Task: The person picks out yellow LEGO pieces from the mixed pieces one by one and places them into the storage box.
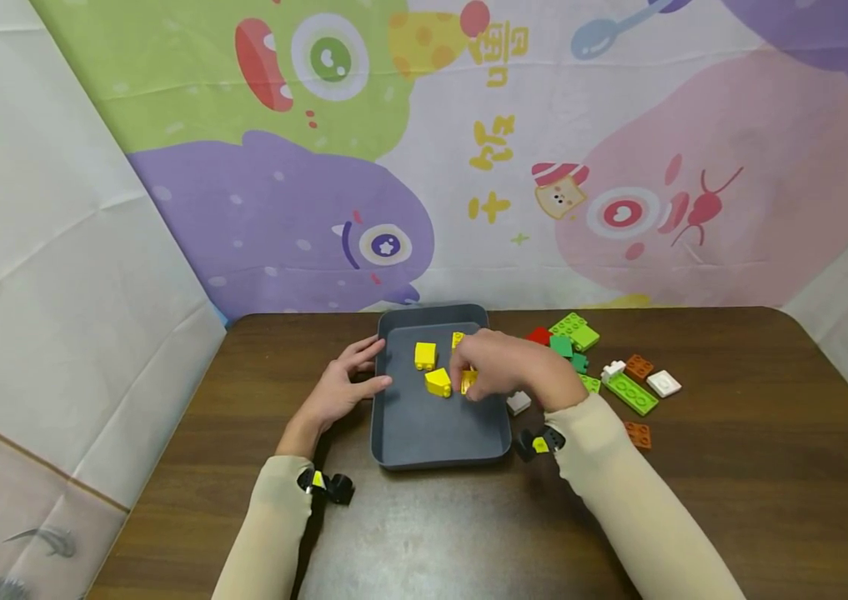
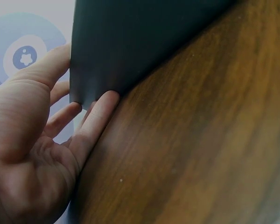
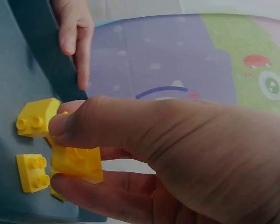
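My right hand (image 1: pixel 494 365) is over the right part of a dark grey tray (image 1: pixel 439 437). In the right wrist view its thumb and fingers pinch a yellow toy brick (image 3: pixel 79 161). Close by in the tray lie a yellow block (image 1: pixel 425 356), a slanted yellow block (image 1: pixel 438 382) and a small yellow studded brick (image 1: pixel 458 339), partly covered by the hand. At the tray's left side is my left hand (image 1: pixel 341 387), its extended fingers touching the outer wall, as the left wrist view also shows.
Right of the tray lie loose bricks: light green (image 1: pixel 584 337), dark green (image 1: pixel 562 347), red (image 1: pixel 539 335), brown (image 1: pixel 639 367) and white (image 1: pixel 664 383). A long green brick (image 1: pixel 632 393) has a white piece at one end. A printed cloth (image 1: pixel 469 250) hangs behind the wooden table (image 1: pixel 754 467).
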`<state>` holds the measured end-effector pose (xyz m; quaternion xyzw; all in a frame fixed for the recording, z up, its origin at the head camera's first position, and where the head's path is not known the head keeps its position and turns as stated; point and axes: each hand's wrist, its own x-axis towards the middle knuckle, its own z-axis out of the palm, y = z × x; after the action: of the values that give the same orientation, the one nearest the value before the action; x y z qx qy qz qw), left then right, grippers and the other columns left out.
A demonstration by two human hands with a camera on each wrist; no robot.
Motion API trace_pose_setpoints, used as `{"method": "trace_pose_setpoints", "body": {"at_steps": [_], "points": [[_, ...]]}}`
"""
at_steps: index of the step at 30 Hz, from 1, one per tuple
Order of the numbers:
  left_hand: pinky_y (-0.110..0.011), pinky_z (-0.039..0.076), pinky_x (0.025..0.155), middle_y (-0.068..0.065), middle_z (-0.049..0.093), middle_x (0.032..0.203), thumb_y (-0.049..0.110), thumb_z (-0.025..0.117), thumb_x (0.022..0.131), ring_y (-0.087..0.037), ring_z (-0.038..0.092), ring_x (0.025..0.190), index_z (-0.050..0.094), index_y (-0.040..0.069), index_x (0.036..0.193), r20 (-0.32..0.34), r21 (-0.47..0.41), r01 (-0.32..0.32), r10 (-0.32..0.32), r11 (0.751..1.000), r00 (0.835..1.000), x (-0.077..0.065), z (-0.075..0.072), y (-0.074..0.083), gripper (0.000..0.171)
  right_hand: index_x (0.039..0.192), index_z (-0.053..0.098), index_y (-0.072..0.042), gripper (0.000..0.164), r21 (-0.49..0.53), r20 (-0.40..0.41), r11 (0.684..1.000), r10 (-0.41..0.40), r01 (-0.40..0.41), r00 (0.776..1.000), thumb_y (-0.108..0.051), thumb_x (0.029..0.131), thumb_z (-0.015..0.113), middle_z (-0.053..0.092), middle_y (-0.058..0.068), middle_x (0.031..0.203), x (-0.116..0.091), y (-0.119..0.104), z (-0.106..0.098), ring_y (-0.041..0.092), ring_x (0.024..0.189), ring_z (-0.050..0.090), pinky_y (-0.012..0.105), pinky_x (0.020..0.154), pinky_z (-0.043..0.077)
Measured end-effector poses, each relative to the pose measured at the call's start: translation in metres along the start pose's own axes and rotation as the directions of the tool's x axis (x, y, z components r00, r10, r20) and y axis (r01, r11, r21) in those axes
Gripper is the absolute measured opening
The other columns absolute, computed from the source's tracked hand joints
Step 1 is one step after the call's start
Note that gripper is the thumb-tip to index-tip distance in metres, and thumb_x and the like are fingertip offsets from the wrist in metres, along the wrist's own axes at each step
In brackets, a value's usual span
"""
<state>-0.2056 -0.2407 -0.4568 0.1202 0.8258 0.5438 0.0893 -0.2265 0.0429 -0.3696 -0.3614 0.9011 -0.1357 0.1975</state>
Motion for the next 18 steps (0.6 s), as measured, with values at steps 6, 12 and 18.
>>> {"method": "trace_pose_setpoints", "body": {"at_steps": [6,12,18], "points": [[-0.055,0.057,0.094,-0.009,0.022,0.167,0.021,0.072,0.093,-0.042,0.041,0.138,0.037,0.009,0.155,-0.011,0.006,-0.009,0.009,1.000,1.000,0.010,0.000,-0.023,0.072,0.094,0.081,-0.019,0.013,0.003,0.054,1.000,0.014,-0.014,0.998,-0.011,0.083,0.080,0.071,-0.005,0.102,0.006,0.003,0.009,0.019,0.090,0.058,0.033,0.074,0.057],[-0.054,0.057,0.093,-0.003,0.025,0.166,0.027,0.074,0.091,-0.038,0.043,0.136,0.041,0.015,0.154,-0.029,0.003,-0.026,0.026,1.000,0.999,0.012,-0.001,-0.032,0.072,0.094,0.080,-0.017,0.013,0.015,0.054,1.000,0.013,-0.014,0.998,-0.011,0.083,0.080,0.069,-0.002,0.102,0.012,0.005,0.017,0.020,0.092,0.058,0.036,0.083,0.056],[-0.051,0.059,0.091,-0.001,0.027,0.165,0.031,0.076,0.089,-0.037,0.045,0.135,0.042,0.014,0.154,-0.029,0.002,-0.034,0.034,0.999,0.999,0.012,0.000,-0.031,0.074,0.092,0.079,-0.016,0.011,-0.017,0.054,1.000,-0.007,0.007,0.999,-0.012,0.082,0.081,0.071,-0.002,0.094,0.019,0.006,0.026,0.019,0.086,0.057,0.038,0.084,0.055]]}}
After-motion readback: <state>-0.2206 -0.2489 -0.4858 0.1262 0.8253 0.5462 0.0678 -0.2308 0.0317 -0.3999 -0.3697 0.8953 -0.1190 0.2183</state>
